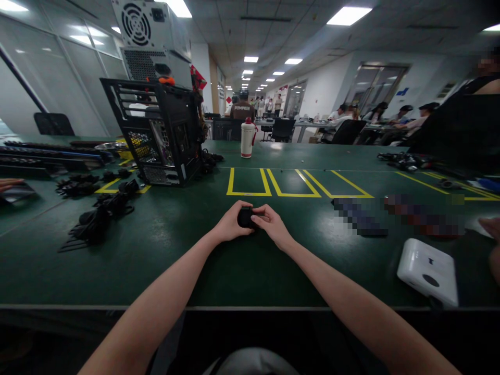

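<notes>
A small black rounded object (pixel 246 217) is held between my two hands, just above or on the green table; its exact kind I cannot make out. My left hand (pixel 230 223) curves around its left side, thumb and fingers closed on it. From the right, my right hand (pixel 271 224) pinches its edge between thumb and fingertips. Part of the object is hidden by the fingers. Beyond both hands, yellow tape outlines (pixel 250 195) mark the tabletop.
A black computer case (pixel 172 130) stands at the left, near bundled black cables (pixel 96 221). A white bottle (pixel 247 139) is farther back. At right lie a white device (pixel 428 271) and blurred flat items (pixel 361 216). Other people's hands show at both edges.
</notes>
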Available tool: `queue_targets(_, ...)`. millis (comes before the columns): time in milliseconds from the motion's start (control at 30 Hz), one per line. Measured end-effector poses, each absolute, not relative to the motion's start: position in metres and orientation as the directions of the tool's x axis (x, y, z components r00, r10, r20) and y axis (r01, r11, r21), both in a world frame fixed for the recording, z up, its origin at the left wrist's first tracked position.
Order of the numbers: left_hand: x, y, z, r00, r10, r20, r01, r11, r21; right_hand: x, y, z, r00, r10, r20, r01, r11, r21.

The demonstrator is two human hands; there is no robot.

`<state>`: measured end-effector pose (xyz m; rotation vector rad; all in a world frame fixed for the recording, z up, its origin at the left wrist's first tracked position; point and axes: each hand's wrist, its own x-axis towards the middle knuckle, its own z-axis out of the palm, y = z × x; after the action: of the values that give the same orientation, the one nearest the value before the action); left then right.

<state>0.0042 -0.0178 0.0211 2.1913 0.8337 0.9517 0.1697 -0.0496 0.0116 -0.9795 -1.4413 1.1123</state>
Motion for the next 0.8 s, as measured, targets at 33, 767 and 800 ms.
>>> queue_targets(33,0.0041,-0.0179,0.0211,0.543,0.737,0.402,0.304,-0.619,0.724,0.1695,-0.0490,0.0117,-0.143,0.963,0.229,0.015,0.234,-0.972)
queue_targets(767,0.0048,-0.0227,0.0264,0.534,0.742,0.406,0.301,-0.615,0.729,0.1684,-0.0467,0.0077,-0.135,0.953,0.270,0.056,0.280,-0.958)
queue_targets(800,0.0049,-0.0227,0.0264,0.532,0.744,0.405,0.298,-0.612,0.732,0.1685,-0.0460,0.0074,-0.132,0.955,0.266,0.050,0.275,-0.960)
